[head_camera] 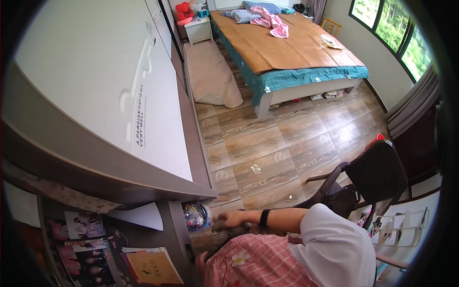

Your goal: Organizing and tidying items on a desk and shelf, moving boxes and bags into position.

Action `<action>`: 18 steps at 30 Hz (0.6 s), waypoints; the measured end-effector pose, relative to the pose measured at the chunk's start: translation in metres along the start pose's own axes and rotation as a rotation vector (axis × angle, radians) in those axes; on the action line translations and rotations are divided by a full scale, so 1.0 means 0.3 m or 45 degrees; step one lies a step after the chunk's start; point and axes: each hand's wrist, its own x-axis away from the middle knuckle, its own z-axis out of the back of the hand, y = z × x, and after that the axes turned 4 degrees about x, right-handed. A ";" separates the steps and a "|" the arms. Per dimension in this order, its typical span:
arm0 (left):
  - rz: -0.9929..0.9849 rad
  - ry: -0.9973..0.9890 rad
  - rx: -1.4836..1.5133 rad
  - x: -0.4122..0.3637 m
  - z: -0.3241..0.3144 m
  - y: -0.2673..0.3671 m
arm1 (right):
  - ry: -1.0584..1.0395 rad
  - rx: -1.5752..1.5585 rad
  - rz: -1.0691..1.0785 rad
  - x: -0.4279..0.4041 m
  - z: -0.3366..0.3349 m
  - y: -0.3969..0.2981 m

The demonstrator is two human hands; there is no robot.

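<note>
My right hand [232, 219], with a black band [264, 217] on its wrist, reaches across in front of my body. It is blurred, and whether anything is in its fingers is unclear. Just beyond its fingertips stands a waste bin [196, 216] lined with a plastic bag and full of crumpled wrappers. Partly visible at the lower edge, my left hand [202, 263] is close to the dark handle [190, 253] on the front of a grey-brown cabinet. A red plaid apron [247, 256] with a white flower covers my lap.
On the cabinet top lie a yellow booklet [154, 267], a white sheet [141, 216] and photo prints [86, 227]. A dark chair [374, 172] stands to the right. Scraps of litter [255, 168] are on the wood-look floor. Farther off are a bed [287, 46] and a rug [211, 75].
</note>
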 end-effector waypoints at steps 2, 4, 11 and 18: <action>-0.002 -0.105 0.257 -0.088 0.035 0.105 | 0.158 -0.057 -0.068 0.071 0.049 0.017; -0.303 -0.070 0.192 -0.120 0.112 0.467 | 0.377 -0.141 -0.150 0.138 0.053 0.052; -0.746 -0.185 0.765 -0.210 0.341 1.227 | 0.907 -0.476 -0.295 0.396 -0.067 0.158; -2.180 -0.048 1.032 -0.123 0.603 1.830 | 1.189 -0.867 -0.291 0.602 -0.101 0.134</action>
